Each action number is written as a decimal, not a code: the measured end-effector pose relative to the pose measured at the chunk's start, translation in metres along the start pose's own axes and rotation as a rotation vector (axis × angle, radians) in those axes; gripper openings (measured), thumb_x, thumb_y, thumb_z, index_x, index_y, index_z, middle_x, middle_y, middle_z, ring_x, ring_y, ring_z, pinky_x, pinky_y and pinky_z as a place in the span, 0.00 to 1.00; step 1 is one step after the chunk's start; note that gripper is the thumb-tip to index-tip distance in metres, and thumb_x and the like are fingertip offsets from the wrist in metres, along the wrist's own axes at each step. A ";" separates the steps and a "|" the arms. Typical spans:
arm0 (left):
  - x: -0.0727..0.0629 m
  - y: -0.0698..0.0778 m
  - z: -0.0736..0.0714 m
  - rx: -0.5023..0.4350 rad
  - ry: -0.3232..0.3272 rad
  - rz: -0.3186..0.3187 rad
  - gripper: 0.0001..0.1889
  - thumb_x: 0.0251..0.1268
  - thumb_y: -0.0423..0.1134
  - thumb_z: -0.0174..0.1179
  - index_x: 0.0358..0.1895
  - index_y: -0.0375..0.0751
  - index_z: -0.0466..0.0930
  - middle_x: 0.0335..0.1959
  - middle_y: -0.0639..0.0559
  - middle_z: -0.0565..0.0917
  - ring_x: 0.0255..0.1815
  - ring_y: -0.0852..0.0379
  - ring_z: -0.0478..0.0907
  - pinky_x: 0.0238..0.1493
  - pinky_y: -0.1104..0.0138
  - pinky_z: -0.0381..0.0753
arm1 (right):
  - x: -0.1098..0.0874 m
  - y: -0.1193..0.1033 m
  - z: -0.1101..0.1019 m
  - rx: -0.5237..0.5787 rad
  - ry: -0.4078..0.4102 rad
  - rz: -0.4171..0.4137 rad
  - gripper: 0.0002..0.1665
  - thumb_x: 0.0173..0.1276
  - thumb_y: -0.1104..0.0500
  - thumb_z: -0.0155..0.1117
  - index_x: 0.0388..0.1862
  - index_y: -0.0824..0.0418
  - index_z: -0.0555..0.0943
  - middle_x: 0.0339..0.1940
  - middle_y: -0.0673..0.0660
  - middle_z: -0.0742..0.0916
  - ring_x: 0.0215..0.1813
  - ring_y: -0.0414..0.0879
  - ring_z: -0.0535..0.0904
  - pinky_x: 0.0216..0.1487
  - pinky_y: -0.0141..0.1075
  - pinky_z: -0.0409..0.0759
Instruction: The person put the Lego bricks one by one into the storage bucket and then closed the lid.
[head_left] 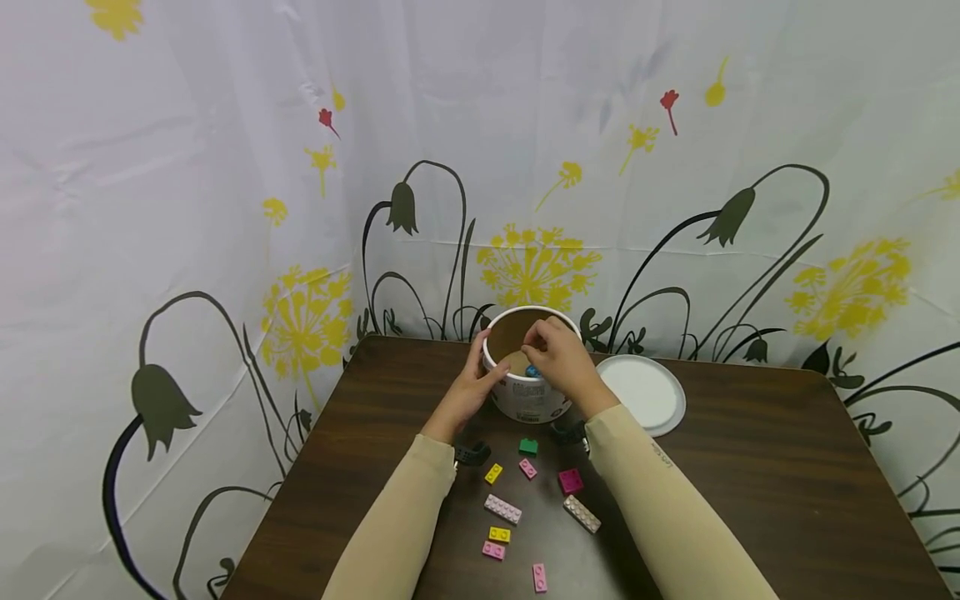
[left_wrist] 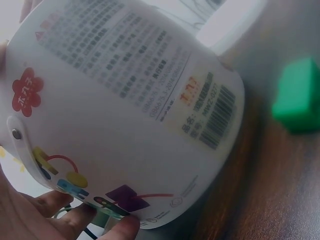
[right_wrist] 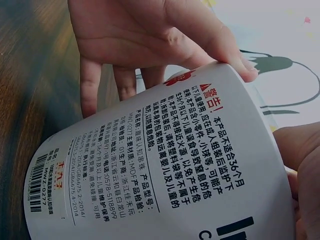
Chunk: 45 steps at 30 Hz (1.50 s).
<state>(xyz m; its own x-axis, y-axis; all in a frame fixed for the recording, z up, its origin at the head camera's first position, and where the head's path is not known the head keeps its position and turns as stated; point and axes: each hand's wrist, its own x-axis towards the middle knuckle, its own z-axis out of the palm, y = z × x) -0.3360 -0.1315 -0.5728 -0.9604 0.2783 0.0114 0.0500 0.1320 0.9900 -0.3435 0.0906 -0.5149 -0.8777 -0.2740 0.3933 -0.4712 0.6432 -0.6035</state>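
A white round bucket [head_left: 529, 403] with printed labels stands near the table's back edge, tilted towards me. My left hand [head_left: 467, 396] grips its left side, thumb by the rim and fingers along the outer wall. In the right wrist view, that same left hand [right_wrist: 145, 40] spreads across the bucket wall. My right hand [head_left: 561, 357] reaches over the right rim with curled fingers in the bucket's mouth; whether they pinch anything is hidden. Something small and blue [head_left: 533, 371] shows inside the bucket, below the right fingers.
A white round lid [head_left: 647, 393] lies right of the bucket. Between my forearms are scattered toy bricks: a green brick [head_left: 528, 447], a magenta brick [head_left: 571, 481], a beige brick [head_left: 582, 514], and several pink and yellow ones. A patterned curtain [head_left: 480, 125] hangs behind the table [head_left: 750, 467].
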 end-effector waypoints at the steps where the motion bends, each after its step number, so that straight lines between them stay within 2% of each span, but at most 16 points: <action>1: 0.000 0.000 0.000 -0.002 0.002 -0.003 0.43 0.81 0.57 0.63 0.87 0.77 0.45 0.91 0.45 0.51 0.90 0.41 0.55 0.87 0.40 0.58 | 0.000 -0.001 0.000 0.004 0.003 -0.002 0.05 0.77 0.59 0.73 0.43 0.56 0.84 0.43 0.55 0.83 0.46 0.49 0.84 0.51 0.46 0.86; 9: -0.004 0.000 0.000 -0.025 0.026 -0.014 0.43 0.80 0.56 0.65 0.86 0.83 0.46 0.92 0.45 0.49 0.91 0.40 0.51 0.87 0.40 0.55 | -0.004 -0.001 -0.001 0.106 0.077 -0.040 0.04 0.77 0.59 0.73 0.43 0.56 0.85 0.43 0.54 0.84 0.47 0.48 0.84 0.53 0.46 0.87; 14: -0.003 0.000 0.000 -0.025 0.014 0.000 0.44 0.79 0.59 0.65 0.86 0.82 0.46 0.92 0.46 0.49 0.91 0.42 0.51 0.87 0.40 0.56 | -0.011 0.007 0.002 0.170 0.132 -0.068 0.04 0.78 0.59 0.73 0.43 0.57 0.86 0.43 0.52 0.85 0.47 0.45 0.84 0.52 0.44 0.87; 19: -0.005 -0.001 0.000 -0.020 0.011 -0.013 0.43 0.79 0.58 0.65 0.86 0.81 0.46 0.92 0.46 0.50 0.92 0.41 0.51 0.87 0.40 0.57 | -0.024 0.018 0.003 0.303 0.173 -0.067 0.02 0.77 0.60 0.73 0.44 0.56 0.86 0.38 0.52 0.85 0.40 0.44 0.80 0.42 0.34 0.81; 24: -0.004 -0.002 -0.001 -0.003 0.016 -0.012 0.45 0.77 0.61 0.66 0.86 0.80 0.46 0.92 0.45 0.50 0.92 0.39 0.51 0.86 0.38 0.57 | -0.039 0.028 -0.004 0.489 0.147 -0.032 0.03 0.78 0.59 0.73 0.46 0.53 0.86 0.34 0.53 0.80 0.34 0.45 0.74 0.34 0.32 0.72; 28: -0.003 -0.001 0.000 -0.005 0.019 0.006 0.44 0.77 0.61 0.66 0.86 0.81 0.47 0.92 0.41 0.50 0.92 0.37 0.51 0.86 0.37 0.57 | -0.048 0.030 -0.011 0.569 0.137 -0.025 0.04 0.79 0.59 0.72 0.47 0.56 0.85 0.36 0.54 0.81 0.37 0.45 0.75 0.36 0.33 0.73; 38: -0.002 0.001 0.002 0.000 0.024 -0.006 0.42 0.81 0.53 0.64 0.87 0.79 0.47 0.90 0.42 0.54 0.91 0.39 0.53 0.86 0.39 0.58 | -0.065 0.028 -0.022 0.629 0.126 -0.009 0.05 0.79 0.61 0.71 0.48 0.60 0.84 0.40 0.57 0.82 0.43 0.44 0.79 0.45 0.33 0.80; 42: -0.002 0.000 0.001 0.002 0.036 -0.020 0.43 0.80 0.56 0.65 0.87 0.80 0.48 0.91 0.43 0.54 0.92 0.40 0.52 0.86 0.38 0.57 | -0.079 0.019 -0.028 0.726 0.136 -0.008 0.05 0.80 0.65 0.68 0.49 0.66 0.82 0.41 0.55 0.82 0.44 0.42 0.80 0.45 0.30 0.80; 45: -0.002 0.000 0.002 0.005 0.031 -0.011 0.45 0.78 0.60 0.66 0.87 0.79 0.47 0.91 0.43 0.53 0.92 0.41 0.51 0.86 0.38 0.56 | -0.096 0.010 -0.032 0.822 0.131 0.002 0.06 0.80 0.69 0.65 0.50 0.72 0.79 0.43 0.53 0.82 0.46 0.43 0.81 0.48 0.30 0.81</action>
<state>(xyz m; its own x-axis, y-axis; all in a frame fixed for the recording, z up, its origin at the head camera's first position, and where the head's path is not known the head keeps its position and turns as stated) -0.3337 -0.1298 -0.5734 -0.9689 0.2473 0.0052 0.0410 0.1397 0.9893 -0.2609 0.1457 -0.5367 -0.8852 -0.1555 0.4386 -0.4280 -0.0978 -0.8985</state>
